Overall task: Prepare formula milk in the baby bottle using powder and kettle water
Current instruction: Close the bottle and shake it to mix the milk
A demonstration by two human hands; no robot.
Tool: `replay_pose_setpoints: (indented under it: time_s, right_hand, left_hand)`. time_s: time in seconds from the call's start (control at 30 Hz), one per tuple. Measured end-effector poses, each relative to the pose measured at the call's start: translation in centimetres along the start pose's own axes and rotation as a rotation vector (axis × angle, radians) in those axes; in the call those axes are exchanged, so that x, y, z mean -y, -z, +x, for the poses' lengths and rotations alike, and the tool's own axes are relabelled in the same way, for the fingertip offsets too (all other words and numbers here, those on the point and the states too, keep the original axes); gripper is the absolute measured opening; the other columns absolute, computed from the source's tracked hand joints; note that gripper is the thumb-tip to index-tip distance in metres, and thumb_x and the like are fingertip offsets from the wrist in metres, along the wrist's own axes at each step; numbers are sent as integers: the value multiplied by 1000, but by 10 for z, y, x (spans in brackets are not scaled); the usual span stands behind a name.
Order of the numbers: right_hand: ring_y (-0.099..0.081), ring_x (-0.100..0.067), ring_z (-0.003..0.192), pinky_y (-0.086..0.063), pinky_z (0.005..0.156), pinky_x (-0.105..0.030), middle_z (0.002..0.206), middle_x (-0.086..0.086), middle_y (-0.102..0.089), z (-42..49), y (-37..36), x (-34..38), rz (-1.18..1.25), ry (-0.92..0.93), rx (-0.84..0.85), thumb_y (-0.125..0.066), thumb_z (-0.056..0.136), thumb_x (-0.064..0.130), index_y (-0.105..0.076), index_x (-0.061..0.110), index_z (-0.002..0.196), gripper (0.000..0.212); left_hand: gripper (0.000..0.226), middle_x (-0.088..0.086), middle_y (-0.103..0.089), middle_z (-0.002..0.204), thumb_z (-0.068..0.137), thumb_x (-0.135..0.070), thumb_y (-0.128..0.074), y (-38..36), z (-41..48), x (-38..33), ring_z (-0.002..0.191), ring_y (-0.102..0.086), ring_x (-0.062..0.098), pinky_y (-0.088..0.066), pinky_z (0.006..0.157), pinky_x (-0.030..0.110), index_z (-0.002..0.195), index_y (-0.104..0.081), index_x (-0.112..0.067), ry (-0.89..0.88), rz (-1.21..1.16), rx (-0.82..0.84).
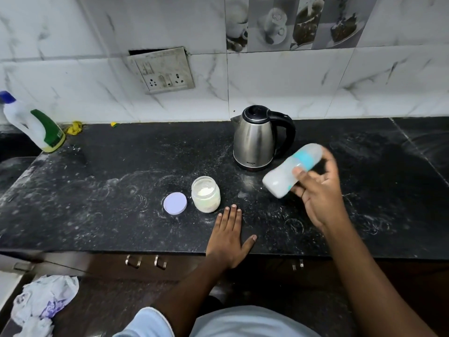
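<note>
A white marble-look tiled wall [73, 32] rises behind a black speckled countertop [109, 186] that is dusted with pale powder marks. At the far left of the counter stands a white cleaner bottle [34, 125] with a green label and blue cap, tilted in the wide-angle view. A crumpled plastic bag [43, 302] lies on the floor at lower left. A grimy socket plate [161, 70] hangs crooked on the wall. The steel kettle [256, 139] stands upright near the back of the counter, lid shut, black handle to the right.

The right hand [320, 190] is raised above the counter just right of the kettle, its fingers and thumb curled round the baby bottle [284, 173] – the bottle is tilted, base down-left, teal collar up-right, and blurred. The left hand [229, 237] lies flat on the counter's front edge, fingers straight and holding nothing.

Just beyond the left fingertips stands the open powder jar [206, 194], white powder inside. Its pale lilac lid [175, 203] lies flat on the counter, just beside the jar on its left
</note>
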State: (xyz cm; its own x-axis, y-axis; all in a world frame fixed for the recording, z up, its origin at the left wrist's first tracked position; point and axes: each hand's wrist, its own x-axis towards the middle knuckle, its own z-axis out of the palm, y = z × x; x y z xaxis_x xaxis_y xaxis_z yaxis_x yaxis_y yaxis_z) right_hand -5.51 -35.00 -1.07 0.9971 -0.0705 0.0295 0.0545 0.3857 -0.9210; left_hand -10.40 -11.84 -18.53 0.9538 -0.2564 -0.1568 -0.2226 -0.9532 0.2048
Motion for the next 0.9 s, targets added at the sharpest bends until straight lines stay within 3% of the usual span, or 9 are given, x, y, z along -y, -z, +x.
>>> replay_pose_setpoints:
  time_s: [0.07, 0.17, 0.3, 0.43, 0.57, 0.63, 0.7, 0.83, 0.9]
  right_hand:
    - [-72, -32, 116, -63, 84, -46, 120, -11, -76, 0, -2, -1, -3, 11, -20, -80, 87, 10, -46, 41, 141, 71]
    - [-75, -35, 107, -63, 81, -41, 117, -21, -76, -5, -4, -6, -169, -87, 203, -89, 75, 16, -48, 41, 143, 83]
    - [-73, -30, 113, -64, 81, -44, 121, -13, -75, 0, -1, -2, 11, 4, -32, -86, 84, 13, -45, 39, 143, 76]
    - [-75, -34, 107, -63, 82, -41, 116, -20, -77, -4, -7, -1, -188, -90, 255, -89, 79, 12, -48, 40, 145, 83]
    - [-74, -30, 110, -64, 79, -41, 115, -9, -78, 7, -5, 10, -3, 22, -24, -80, 87, 9, -40, 34, 147, 77]
    - [-76, -27, 99, -64, 74, -36, 110, -12, -79, 2, -11, 11, -105, -18, 101, -81, 84, 8, -41, 36, 147, 80]
    - [-76, -33, 103, -64, 80, -41, 114, -20, -77, -4, -9, 5, -196, -78, 250, -86, 78, 12, -46, 38, 146, 84]
    - [-72, -33, 115, -63, 82, -44, 120, -13, -76, 3, -3, 7, -5, 8, -28, -79, 83, 8, -43, 37, 146, 78]
    - [-72, -36, 113, -63, 81, -43, 118, -15, -76, 1, -7, 8, -92, -48, 104, -82, 80, 9, -45, 40, 144, 81]
  left_hand:
    - [98, 7, 19, 180, 102, -79, -8, 0, -1, 0, 166, 22, 22, 17, 133, 41, 172, 8, -12, 0, -1, -2]
    - [98, 8, 19, 180, 102, -79, -8, 1, -2, 0, 166, 22, 23, 17, 133, 41, 172, 9, -12, -1, 6, 6]
    - [99, 8, 18, 180, 100, -80, -6, 1, -1, -1, 166, 22, 23, 14, 134, 42, 172, 8, -12, -1, -5, 6]
    - [99, 8, 19, 180, 100, -80, -5, 1, -1, 0, 166, 23, 23, 15, 134, 42, 172, 10, -12, 2, 2, 14]
    - [100, 8, 19, 180, 100, -80, -4, 0, -1, 0, 166, 23, 23, 16, 133, 41, 172, 9, -12, -2, -3, 10]
    - [100, 8, 20, 180, 100, -80, -4, 1, -1, 0, 165, 23, 23, 18, 132, 40, 171, 10, -12, -1, 1, 12]
    - [99, 8, 20, 180, 100, -80, -4, 1, -1, 1, 165, 23, 23, 18, 132, 41, 171, 11, -12, -2, 6, 14]
    - [100, 9, 18, 180, 100, -79, -4, 0, -1, -1, 166, 22, 24, 12, 135, 44, 172, 8, -12, -3, 5, 15]
    - [100, 9, 18, 180, 99, -79, -4, 0, -1, 0, 166, 22, 24, 11, 135, 45, 172, 9, -11, -3, 11, 22]
